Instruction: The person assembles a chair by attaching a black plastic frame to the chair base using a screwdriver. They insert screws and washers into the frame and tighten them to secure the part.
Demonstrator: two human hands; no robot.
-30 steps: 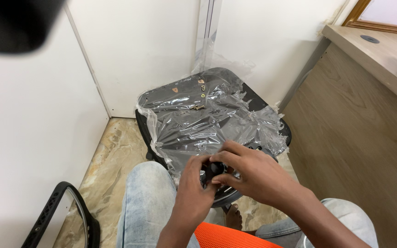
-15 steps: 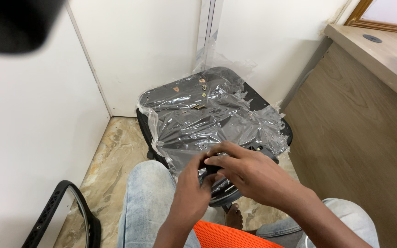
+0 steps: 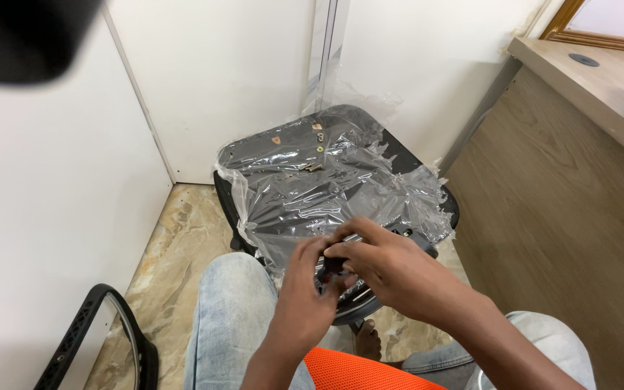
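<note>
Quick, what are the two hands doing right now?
Left hand: closed on the small black part.
Right hand: closed on the same black part, fingers over its top.

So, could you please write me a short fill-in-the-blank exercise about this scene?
1. The chair seat is wrapped in clear ____.
2. Both hands, left hand and right hand, meet on a small ____ part.
3. The person's trousers are light blue ____.
4. The desk stands on the ____ side.

Missing words: plastic; black; jeans; right
</note>
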